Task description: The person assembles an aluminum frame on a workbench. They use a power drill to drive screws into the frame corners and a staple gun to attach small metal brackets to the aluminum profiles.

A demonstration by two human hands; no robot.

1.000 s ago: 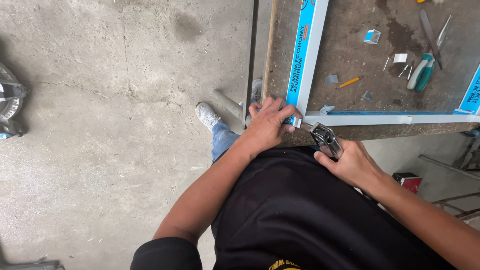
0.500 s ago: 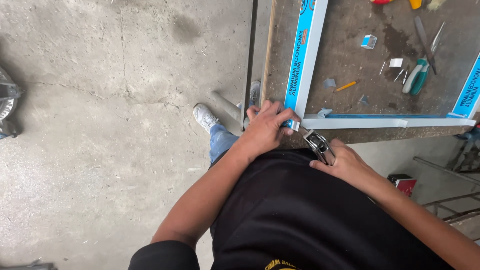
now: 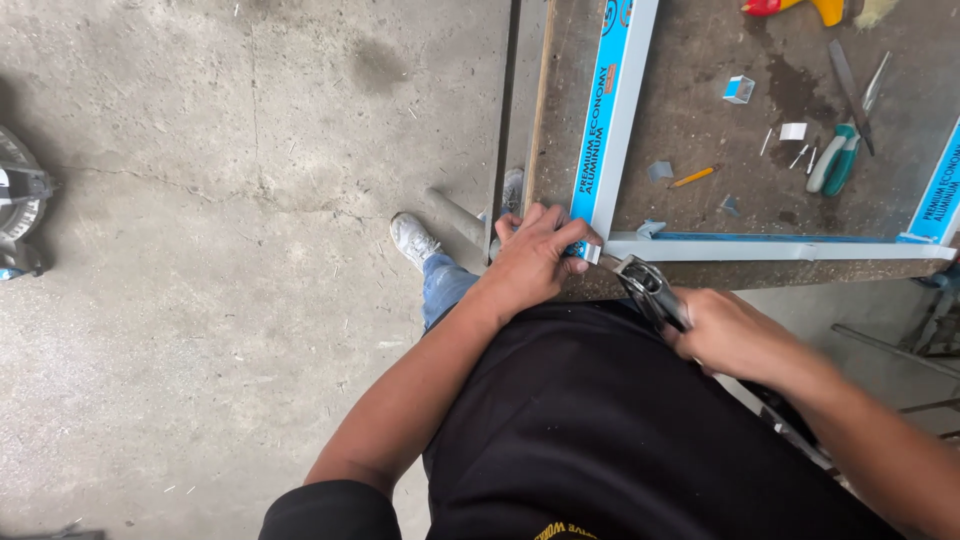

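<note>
Two hands: both on frame (image 3: pixel 610 130) corner, 6 o'clock bench (image 3: pixel 700 90) edge
Left hand (image 3: pixel 535 262): clamped over corner
Right hand (image 3: pixel 735 335): fist round pliers (image 3: pixel 650 290)
Progress: corner joined, being crimped; scraps, cutters (image 3: pixel 835 160) at 2 o'clock

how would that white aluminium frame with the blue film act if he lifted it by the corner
The white aluminium frame with blue film looks thin and hollow, so probably light. Its long bars would likely stay stiff, though the corner under the left hand may rack.

We cannot see the frame corner (image 3: pixel 590 252) under our left hand (image 3: pixel 535 262). Our right hand (image 3: pixel 735 335) covers the metal tool's (image 3: pixel 650 290) handles. The yellow-and-red tool (image 3: pixel 795 8) and round machine (image 3: pixel 20 205) are cut off by edges.
</note>
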